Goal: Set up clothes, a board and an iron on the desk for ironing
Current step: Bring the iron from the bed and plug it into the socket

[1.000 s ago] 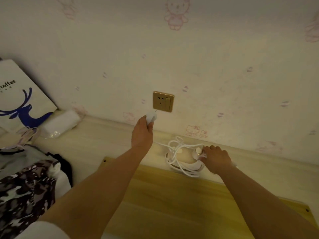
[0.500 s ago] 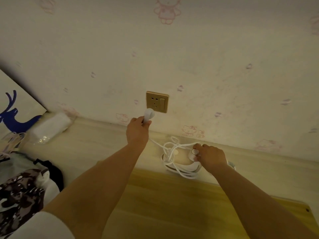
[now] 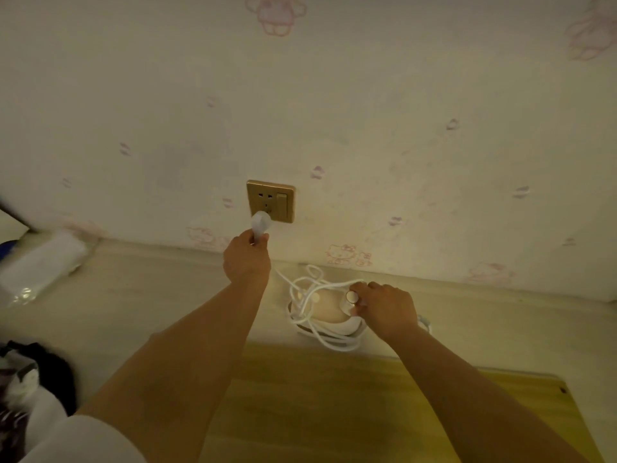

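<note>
Left hand (image 3: pixel 247 259) grips white plastic plug (image 3: pixel 260 223), tip at lower edge of gold wall socket (image 3: pixel 271 201) directly above; right hand (image 3: pixel 387 309) pinches knob on small cream iron (image 3: pixel 329 312) on desk beside yellow wooden board (image 3: pixel 334 406).

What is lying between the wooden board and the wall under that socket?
In the head view, the iron sits there on the desk, its white cord looped over it; the right hand holds its knob.

Iron (image 3: pixel 329 310) on desk (image 3: pixel 140 295) behind board (image 3: pixel 334 406), below wall socket (image 3: pixel 271 201); clothes (image 3: pixel 30 389) at left.
</note>
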